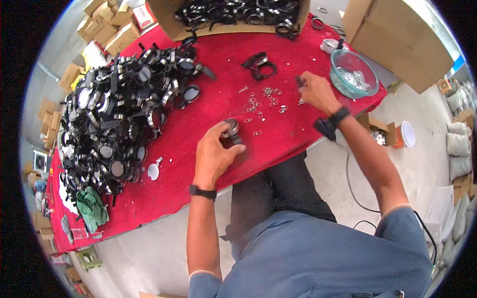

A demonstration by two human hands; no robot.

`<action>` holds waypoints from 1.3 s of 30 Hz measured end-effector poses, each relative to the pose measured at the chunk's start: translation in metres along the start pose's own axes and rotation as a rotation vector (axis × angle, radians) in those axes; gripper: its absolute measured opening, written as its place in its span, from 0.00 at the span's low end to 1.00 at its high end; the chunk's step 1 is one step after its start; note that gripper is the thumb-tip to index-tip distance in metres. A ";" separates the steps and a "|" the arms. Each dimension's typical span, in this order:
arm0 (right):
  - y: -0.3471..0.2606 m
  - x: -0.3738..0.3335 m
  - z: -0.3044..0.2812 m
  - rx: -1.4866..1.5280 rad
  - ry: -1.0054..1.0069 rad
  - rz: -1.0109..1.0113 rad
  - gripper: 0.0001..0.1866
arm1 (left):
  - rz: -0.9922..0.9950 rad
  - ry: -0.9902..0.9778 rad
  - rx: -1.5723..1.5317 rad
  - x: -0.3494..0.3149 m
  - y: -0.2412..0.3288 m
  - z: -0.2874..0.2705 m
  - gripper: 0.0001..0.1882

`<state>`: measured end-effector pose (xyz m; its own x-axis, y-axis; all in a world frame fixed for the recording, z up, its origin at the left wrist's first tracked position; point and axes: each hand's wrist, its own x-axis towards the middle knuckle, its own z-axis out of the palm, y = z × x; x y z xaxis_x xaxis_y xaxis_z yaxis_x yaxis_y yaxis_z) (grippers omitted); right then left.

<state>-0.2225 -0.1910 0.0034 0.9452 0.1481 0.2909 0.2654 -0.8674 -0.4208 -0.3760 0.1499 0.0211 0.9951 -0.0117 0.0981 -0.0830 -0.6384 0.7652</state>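
My left hand [212, 151] is curled round a wristwatch [232, 128] with a round silver case and a dark strap, just above the red cloth. Over the cloth to the right, my right hand [319, 92] pinches a small dark piece [300, 81], too blurred to name. Several small silver metal loops [254, 103] lie scattered between the two hands. Beyond them rest black straps bent into rings [260, 66]. A large heap of black-strapped watches [117, 109] covers the left part of the table.
A cardboard box [218, 36] full of more watches stands at the far edge. Toward the right edge sits a teal bowl [343, 88] with clear plastic bags. A green cloth [92, 209] and a white disc [153, 172] lie on the red tablecloth [174, 196].
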 end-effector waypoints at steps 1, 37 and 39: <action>-0.037 -0.017 0.004 0.188 -0.009 -0.098 0.14 | 0.116 0.075 0.106 -0.003 -0.012 0.004 0.36; -0.166 -0.082 0.031 0.199 -0.134 -0.431 0.08 | 0.016 0.054 0.197 -0.001 0.003 0.013 0.32; -0.143 -0.083 0.027 0.150 -0.080 -0.453 0.09 | 0.004 0.031 0.195 0.000 0.004 0.006 0.36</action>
<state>-0.3335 -0.0664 0.0166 0.7384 0.5361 0.4091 0.6725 -0.6300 -0.3885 -0.3757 0.1427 0.0199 0.9924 0.0074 0.1230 -0.0720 -0.7752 0.6275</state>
